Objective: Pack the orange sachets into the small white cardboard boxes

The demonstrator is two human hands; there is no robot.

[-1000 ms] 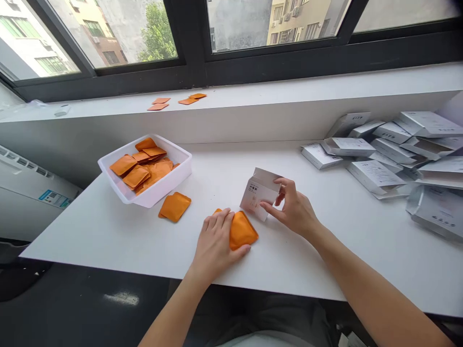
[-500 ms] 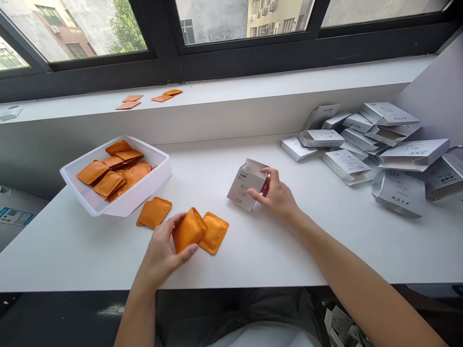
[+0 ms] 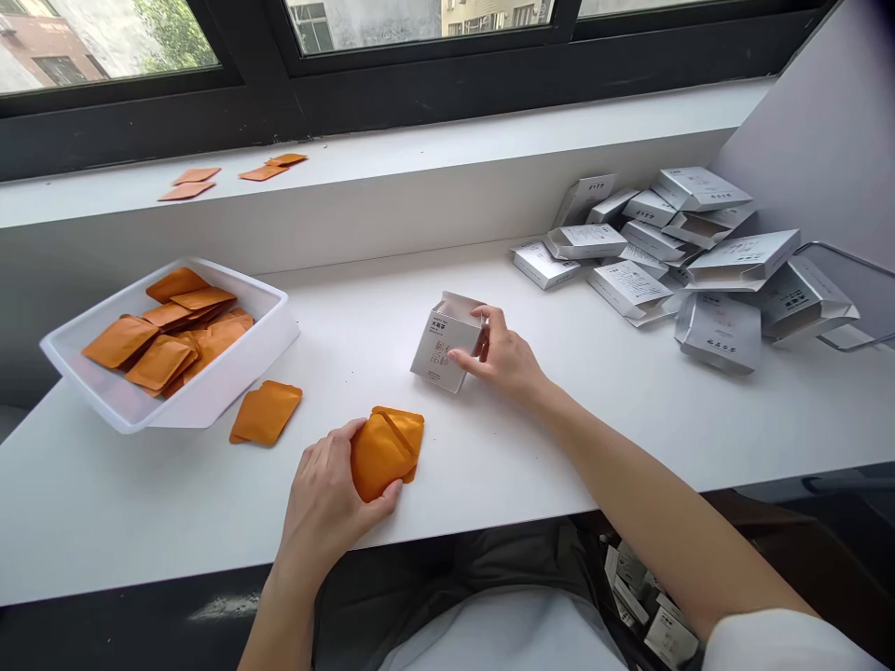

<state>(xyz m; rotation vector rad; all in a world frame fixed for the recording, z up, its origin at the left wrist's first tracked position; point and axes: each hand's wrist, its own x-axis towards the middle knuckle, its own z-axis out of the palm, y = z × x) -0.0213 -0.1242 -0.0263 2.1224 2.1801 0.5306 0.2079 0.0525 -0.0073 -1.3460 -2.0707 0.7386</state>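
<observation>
My left hand (image 3: 339,489) is closed around a small stack of orange sachets (image 3: 381,455) near the table's front edge, thumb at the near side and fingers along the left. The stack's lower edge is at the tabletop. My right hand (image 3: 503,354) grips a small white carton (image 3: 446,345) with dark print by its right side. This carton stands tilted on the table, its top flap raised and open. Between my left hand and the white bin (image 3: 241,387) lie a couple of orange sachets (image 3: 267,413), overlapping. The bin holds several more sachets.
At the back right, a pile of white cartons (image 3: 633,284) lies against the wall, beside a bent metal wire (image 3: 857,256). Several orange sachets (image 3: 264,172) rest on the window sill (image 3: 419,154). More cartons (image 3: 667,634) sit low below the table's front edge.
My left hand has brought its sachets over the one lying to their right, so they now overlap in one stack. My right hand still holds the carton. The head view has shifted.
</observation>
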